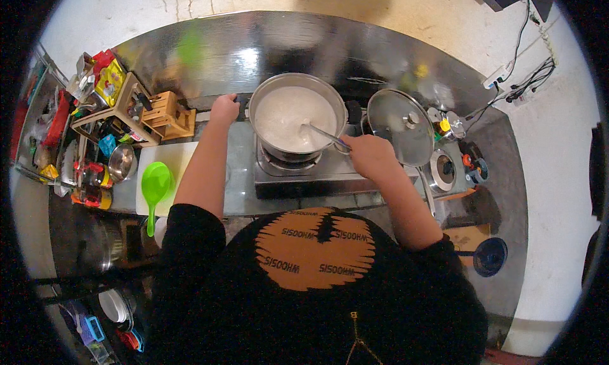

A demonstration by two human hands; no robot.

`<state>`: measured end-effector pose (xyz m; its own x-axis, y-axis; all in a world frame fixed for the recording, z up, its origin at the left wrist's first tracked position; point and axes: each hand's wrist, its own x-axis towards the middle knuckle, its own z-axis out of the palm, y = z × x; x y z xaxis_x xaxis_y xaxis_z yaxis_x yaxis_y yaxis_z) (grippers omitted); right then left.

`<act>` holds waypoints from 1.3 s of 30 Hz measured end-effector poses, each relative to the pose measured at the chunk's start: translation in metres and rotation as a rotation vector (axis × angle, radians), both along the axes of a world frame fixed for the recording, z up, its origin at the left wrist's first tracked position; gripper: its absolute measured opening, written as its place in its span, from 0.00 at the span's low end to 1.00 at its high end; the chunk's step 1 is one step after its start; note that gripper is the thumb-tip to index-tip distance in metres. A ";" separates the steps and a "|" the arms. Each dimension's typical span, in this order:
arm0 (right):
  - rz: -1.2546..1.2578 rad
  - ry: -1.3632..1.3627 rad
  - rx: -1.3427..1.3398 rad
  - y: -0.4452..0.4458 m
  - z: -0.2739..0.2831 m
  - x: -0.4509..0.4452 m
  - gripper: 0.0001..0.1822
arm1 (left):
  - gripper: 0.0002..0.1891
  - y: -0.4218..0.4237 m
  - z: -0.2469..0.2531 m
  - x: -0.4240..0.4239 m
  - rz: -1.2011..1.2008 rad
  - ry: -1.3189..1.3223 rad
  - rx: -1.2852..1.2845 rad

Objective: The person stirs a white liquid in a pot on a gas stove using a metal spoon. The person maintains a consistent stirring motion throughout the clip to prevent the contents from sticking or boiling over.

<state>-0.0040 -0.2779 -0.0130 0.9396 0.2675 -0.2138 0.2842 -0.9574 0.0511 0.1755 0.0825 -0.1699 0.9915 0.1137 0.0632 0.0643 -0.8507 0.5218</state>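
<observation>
A large metal pot [253,127] sits on a steel gas stove [285,177] in front of me, holding a pale, whitish liquid [290,109]. My right hand [373,158] grips the handle of a metal ladle [323,133]. The ladle's lower end dips into the liquid, so its bowl is hidden. On the pot's left side, my left hand [225,109] is closed around the dark side handle [241,100]. A second dark handle [353,111] sticks out on the pot's right.
A glass lid [397,122] leans over a long-handled pan right of the pot. On a white cutting board [147,153] rests a green plastic ladle [155,181]. Wooden racks [167,113] with packets stand left. Cables [533,79] hang on the right wall.
</observation>
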 end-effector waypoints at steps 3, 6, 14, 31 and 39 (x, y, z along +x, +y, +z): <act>0.043 -0.103 0.035 -0.005 -0.018 0.003 0.18 | 0.21 -0.008 0.012 -0.004 -0.035 0.036 -0.018; 0.040 -0.135 0.046 0.004 -0.023 0.012 0.18 | 0.21 0.005 -0.001 0.000 -0.036 -0.012 0.017; -0.105 -0.029 0.008 0.014 -0.038 0.032 0.28 | 0.21 -0.002 0.000 0.001 0.017 0.033 0.040; -0.009 -0.088 0.069 0.009 -0.014 0.012 0.13 | 0.22 -0.005 -0.002 -0.004 0.014 -0.005 -0.027; 0.004 -0.058 0.040 0.005 0.004 0.000 0.12 | 0.22 -0.013 0.005 -0.009 0.021 0.021 -0.051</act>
<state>-0.0036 -0.2728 -0.0094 0.9488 0.2789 -0.1481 0.2861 -0.9577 0.0294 0.1664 0.0700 -0.1650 0.9898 0.1375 0.0363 0.0934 -0.8211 0.5631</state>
